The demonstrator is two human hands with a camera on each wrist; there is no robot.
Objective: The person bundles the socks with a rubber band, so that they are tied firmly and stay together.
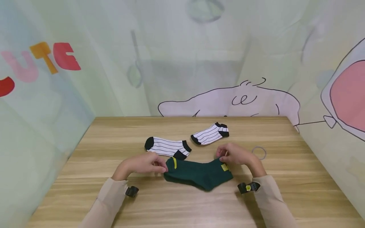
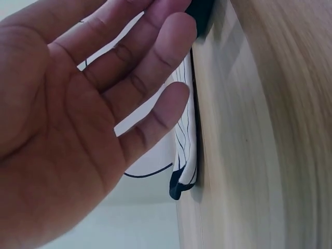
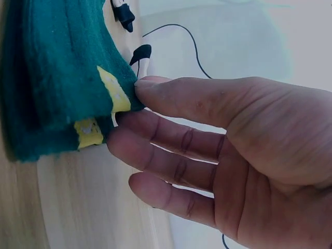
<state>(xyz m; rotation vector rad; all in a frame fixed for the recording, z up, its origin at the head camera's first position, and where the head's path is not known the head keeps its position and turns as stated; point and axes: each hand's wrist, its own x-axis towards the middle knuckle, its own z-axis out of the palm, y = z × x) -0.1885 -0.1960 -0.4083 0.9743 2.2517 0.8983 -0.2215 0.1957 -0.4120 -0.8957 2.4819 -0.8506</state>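
Dark green socks (image 1: 196, 172) with yellow marks lie across the middle of the table, seemingly two stacked layers. At their left, toe end, my left hand (image 1: 145, 163) pinches the edge between thumb and forefinger; in the left wrist view its other fingers (image 2: 150, 72) extend loosely, and the thumb is out of sight. My right hand (image 1: 235, 155) pinches the upper corner of the cuff; the right wrist view shows the thumb on the green fabric (image 3: 67, 57) beside a yellow patch (image 3: 115, 91). Just behind lies a white striped sock (image 1: 168, 147) with black toe, heel and cuff.
A second white striped sock (image 1: 209, 134) lies farther back, angled toward the right. A thin grey ring (image 1: 259, 153) is on the wooden table (image 1: 182, 210), behind my right wrist. A printed curtain (image 1: 182, 69) hangs along the table's back and sides.
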